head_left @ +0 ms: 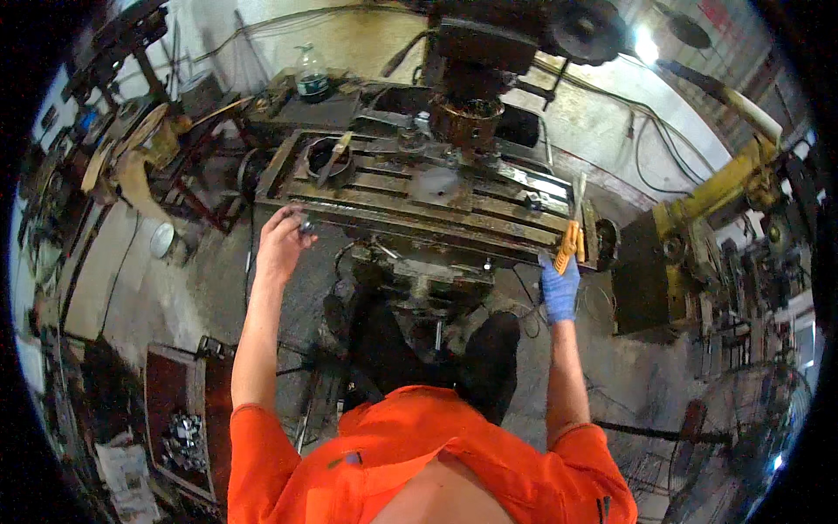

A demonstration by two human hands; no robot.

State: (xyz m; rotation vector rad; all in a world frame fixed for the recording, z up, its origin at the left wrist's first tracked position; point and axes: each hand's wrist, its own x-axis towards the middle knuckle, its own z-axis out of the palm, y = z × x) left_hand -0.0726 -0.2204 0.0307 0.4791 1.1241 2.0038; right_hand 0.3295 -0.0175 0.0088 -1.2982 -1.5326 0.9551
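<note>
My bare left hand (279, 249) is at the near left edge of the milling machine table (384, 210). Its fingers close around a small dark metal part (306, 226), blurred and partly hidden. My right hand (560, 288), in a blue glove, grips orange-handled pliers (569, 244) near the table's right end. Their narrow pale end points up, away from me. On the table's left side sits a round pot (316, 160) with a brush (339, 153) leaning in it. The machine's spindle head (467, 122) hangs above the slotted table.
Behind the table stands a clear plastic bottle (312, 77). A yellow machine arm (720, 188) rises at the right, near a fan (751, 437). Low on the left, a tray (209, 428) holds several shiny metal pieces. A small metal bucket (162, 240) stands on the floor.
</note>
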